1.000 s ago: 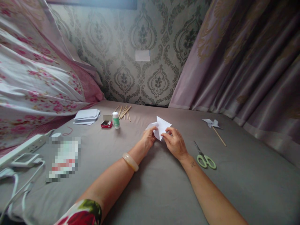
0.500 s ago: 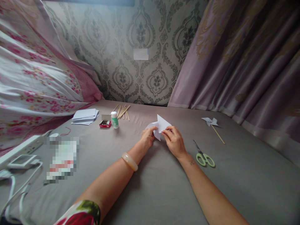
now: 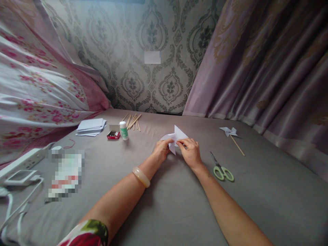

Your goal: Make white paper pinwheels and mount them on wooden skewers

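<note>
A white paper pinwheel (image 3: pixel 179 132) with folded, pointed blades is held up between my two hands over the grey cloth. My left hand (image 3: pixel 163 149) pinches it from the left, thumb on the front near its middle. My right hand (image 3: pixel 190 152) is closed on its right side, with thumb and fingertips close to the centre. Whether something small sits between the right fingertips cannot be made out. To the right of my right hand lie scissors (image 3: pixel 222 172) with light green handles, blades pointing away.
A finished-looking pinwheel on a stick (image 3: pixel 230 132) lies at right. Back left are a paper stack (image 3: pixel 90 127), a small red box (image 3: pixel 113 135), a glue stick (image 3: pixel 123 131) and several wooden sticks (image 3: pixel 133 122). A power strip (image 3: pixel 28 162) with white cables lies at far left.
My right hand has moved slightly left, its fingertips now nearer the pinwheel's centre, with a paper corner drawn inward. My left hand keeps its hold.
</note>
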The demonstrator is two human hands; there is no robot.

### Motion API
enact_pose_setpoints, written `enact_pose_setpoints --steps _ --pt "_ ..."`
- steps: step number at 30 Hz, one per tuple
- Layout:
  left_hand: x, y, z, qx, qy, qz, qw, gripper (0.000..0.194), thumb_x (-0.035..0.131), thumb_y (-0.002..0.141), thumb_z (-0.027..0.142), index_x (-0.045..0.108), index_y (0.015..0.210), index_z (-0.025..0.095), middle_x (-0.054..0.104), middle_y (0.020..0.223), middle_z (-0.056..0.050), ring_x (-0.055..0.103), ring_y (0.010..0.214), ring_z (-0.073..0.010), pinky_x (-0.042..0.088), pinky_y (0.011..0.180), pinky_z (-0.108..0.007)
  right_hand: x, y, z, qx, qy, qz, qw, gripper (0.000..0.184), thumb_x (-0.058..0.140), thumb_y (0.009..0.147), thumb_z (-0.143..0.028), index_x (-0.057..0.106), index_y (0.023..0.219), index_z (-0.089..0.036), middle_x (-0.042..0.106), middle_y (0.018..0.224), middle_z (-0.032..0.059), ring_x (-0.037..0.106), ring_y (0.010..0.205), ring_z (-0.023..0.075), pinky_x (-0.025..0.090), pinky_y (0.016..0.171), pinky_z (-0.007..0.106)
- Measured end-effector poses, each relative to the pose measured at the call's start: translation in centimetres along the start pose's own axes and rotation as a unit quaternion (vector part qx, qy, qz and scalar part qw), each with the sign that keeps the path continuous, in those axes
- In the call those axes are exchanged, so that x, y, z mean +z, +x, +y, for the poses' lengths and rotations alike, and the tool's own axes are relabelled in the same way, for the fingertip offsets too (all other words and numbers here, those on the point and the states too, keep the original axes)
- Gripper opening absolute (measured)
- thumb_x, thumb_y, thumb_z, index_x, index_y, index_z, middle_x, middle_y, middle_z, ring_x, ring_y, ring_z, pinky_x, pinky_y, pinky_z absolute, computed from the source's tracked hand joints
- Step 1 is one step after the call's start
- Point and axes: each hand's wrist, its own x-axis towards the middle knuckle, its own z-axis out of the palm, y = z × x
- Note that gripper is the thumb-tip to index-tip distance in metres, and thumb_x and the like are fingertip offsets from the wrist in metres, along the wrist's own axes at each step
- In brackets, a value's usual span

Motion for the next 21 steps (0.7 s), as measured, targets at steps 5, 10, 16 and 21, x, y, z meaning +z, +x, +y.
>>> enact_pose_setpoints --steps 5,10,16,21 --pt "0.0 -0.03 -0.01 -0.001 0.011 -0.014 1.0 0.013 0.067 0.058 0.008 0.066 0.07 0.012 0.065 0.062 -0.004 0.057 0.054 -0.0125 0.044 0.055 -0.024 0.09 0.22 0.02 0.019 0.008 0.002 1.0 0.022 0.055 0.091 -0.036 0.07 0.088 -0.021 0.074 0.086 0.0053 0.06 0.076 0.0198 0.035 0.077 0.033" --pt "-0.08 0.11 -0.21 0.002 0.018 -0.029 0.999 0.015 0.068 0.058 0.009 0.066 0.073 0.011 0.066 0.065 -0.004 0.058 0.056 -0.0128 0.045 0.057 -0.025 0.13 0.33 0.18 0.04 0.01 0.011 0.999 0.025 0.056 0.09 -0.041 0.067 0.089 -0.019 0.073 0.081 0.0061 0.06 0.073 0.0204 0.036 0.076 0.034" --pt "-0.06 0.13 -0.29 0.003 0.024 -0.038 0.999 0.015 0.068 0.058 0.009 0.068 0.073 0.011 0.067 0.066 -0.003 0.058 0.058 -0.0127 0.045 0.058 -0.024 -0.18 0.47 -0.07 0.059 0.004 0.012 0.998 0.024 0.055 0.09 -0.041 0.065 0.085 -0.02 0.073 0.083 0.0067 0.061 0.071 0.0205 0.037 0.076 0.034" --pt "-0.17 0.26 -0.36 0.003 0.025 -0.042 0.999 0.018 0.071 0.056 0.011 0.068 0.074 0.012 0.068 0.068 -0.004 0.06 0.06 -0.0134 0.047 0.059 -0.024 -0.21 0.48 -0.19 0.069 -0.005 0.008 0.998 0.021 0.055 0.089 -0.039 0.065 0.085 -0.02 0.073 0.085 0.0073 0.061 0.073 0.0211 0.037 0.076 0.034"
